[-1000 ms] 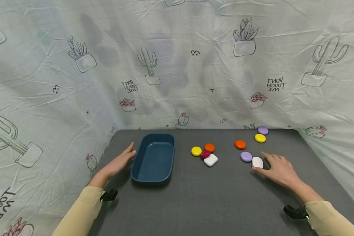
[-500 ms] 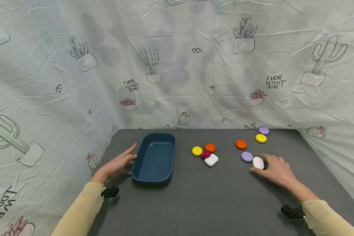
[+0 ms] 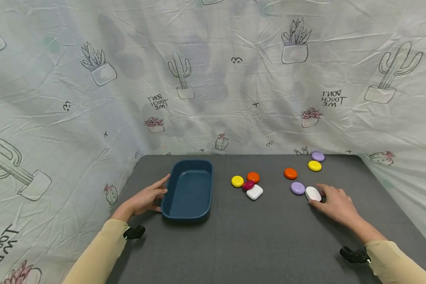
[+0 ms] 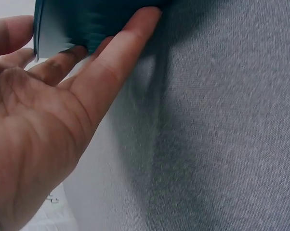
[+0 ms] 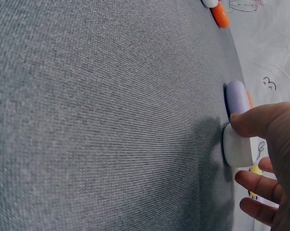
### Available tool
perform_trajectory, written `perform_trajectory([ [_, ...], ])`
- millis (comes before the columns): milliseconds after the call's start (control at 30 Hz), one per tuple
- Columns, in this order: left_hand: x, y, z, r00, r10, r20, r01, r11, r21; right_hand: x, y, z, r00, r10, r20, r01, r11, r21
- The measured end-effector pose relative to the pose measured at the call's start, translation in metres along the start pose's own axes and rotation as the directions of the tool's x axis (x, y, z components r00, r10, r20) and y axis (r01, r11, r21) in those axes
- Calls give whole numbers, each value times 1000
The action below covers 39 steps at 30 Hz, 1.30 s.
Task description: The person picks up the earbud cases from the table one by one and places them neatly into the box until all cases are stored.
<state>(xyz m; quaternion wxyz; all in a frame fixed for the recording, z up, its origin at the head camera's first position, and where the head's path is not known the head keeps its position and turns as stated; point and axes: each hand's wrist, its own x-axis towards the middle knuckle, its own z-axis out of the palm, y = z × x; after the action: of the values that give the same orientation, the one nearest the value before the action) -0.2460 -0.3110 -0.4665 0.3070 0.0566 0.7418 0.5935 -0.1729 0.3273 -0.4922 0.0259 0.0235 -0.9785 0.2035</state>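
My right hand [image 3: 335,205] pinches a glossy white rounded-square piece [image 3: 312,193] between thumb and fingers. In the right wrist view the thumb presses one side of that white piece [image 5: 238,147], while other fingers stay apart from it. A lilac disc [image 3: 297,188] lies right beside it. On the left, my left hand [image 3: 144,200] touches the outer side of a dark blue oblong tray [image 3: 186,219] with extended fingers. The left wrist view shows those fingers [image 4: 111,62] against the wall of the tray [image 4: 101,21]; nothing is gripped.
Between tray and right hand sits a cluster: a yellow disc [image 3: 237,181], an orange disc [image 3: 253,177], a crimson oval [image 3: 248,185] and another white piece [image 3: 254,192]. Farther right are an orange disc [image 3: 290,173], a yellow disc [image 3: 314,165] and a lilac disc [image 3: 318,156]. Printed cloth [image 3: 213,79] hangs behind the table.
My left hand has come in to the tray's side, and the tray has shifted slightly right. My right thumb and fingers have closed on the white piece, which has turned a little.
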Motion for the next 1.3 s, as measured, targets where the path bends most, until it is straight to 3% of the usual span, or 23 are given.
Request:
perform_trajectory([
  [367,1,5,17,999,10,31,-10,1000,13,8,3,-4,998,59,24,-59,998,-2],
  [600,3,5,24,1000,-6,27,5,1000,6,10,7,-5,999,49,6,-49,999,3],
  [867,5,6,26,1000,-6,10,6,1000,13,12,11,-6,999,17,-31,-17,1000,4],
  [1300,9,8,28,1000,-9,-2,9,1000,1,18,10,-8,1000,23,-16,-23,999,24],
])
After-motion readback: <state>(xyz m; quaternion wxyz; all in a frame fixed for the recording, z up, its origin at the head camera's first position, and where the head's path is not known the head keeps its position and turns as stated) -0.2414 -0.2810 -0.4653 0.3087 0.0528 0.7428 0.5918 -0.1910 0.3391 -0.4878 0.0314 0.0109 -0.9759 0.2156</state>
